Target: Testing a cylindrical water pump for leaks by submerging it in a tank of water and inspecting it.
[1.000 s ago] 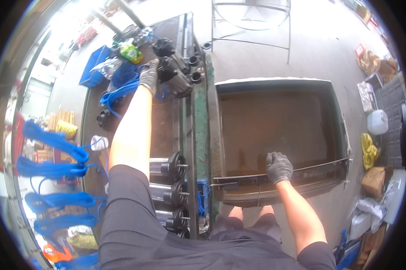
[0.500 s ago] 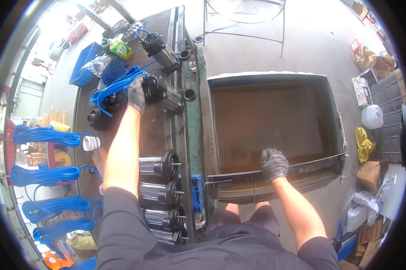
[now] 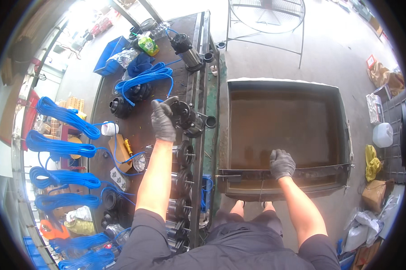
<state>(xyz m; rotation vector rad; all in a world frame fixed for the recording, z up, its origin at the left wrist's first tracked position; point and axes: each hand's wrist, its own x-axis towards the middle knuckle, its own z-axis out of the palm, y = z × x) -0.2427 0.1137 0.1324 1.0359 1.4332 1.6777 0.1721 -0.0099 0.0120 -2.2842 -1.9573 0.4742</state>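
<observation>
My left hand [image 3: 163, 120], in a dark grey work glove, is closed on the black top of a submersible pump [image 3: 195, 125] at the bench's right edge. A short bit of blue cable shows beside the fingers, and a loose coil of blue cable [image 3: 144, 80] lies just beyond the hand. Above the front bar [image 3: 315, 168] of a tank of brownish water [image 3: 284, 121], my right hand [image 3: 282, 164] makes a gloved fist; nothing shows in it. Another pump [image 3: 187, 51], with a steel body, stands farther back on the bench.
Several pumps [image 3: 181, 180] lie in a row along the bench's near right side, partly behind my left forearm. Blue cable coils [image 3: 61, 148] hang on a rack at the left. A blue bin [image 3: 109, 56] and a large fan [image 3: 268, 13] are at the back.
My left hand has moved right and nearer, away from the cable coil, and the pump has turned its black top toward me. My right hand remains over the tank's bar. The whole view has shifted.
</observation>
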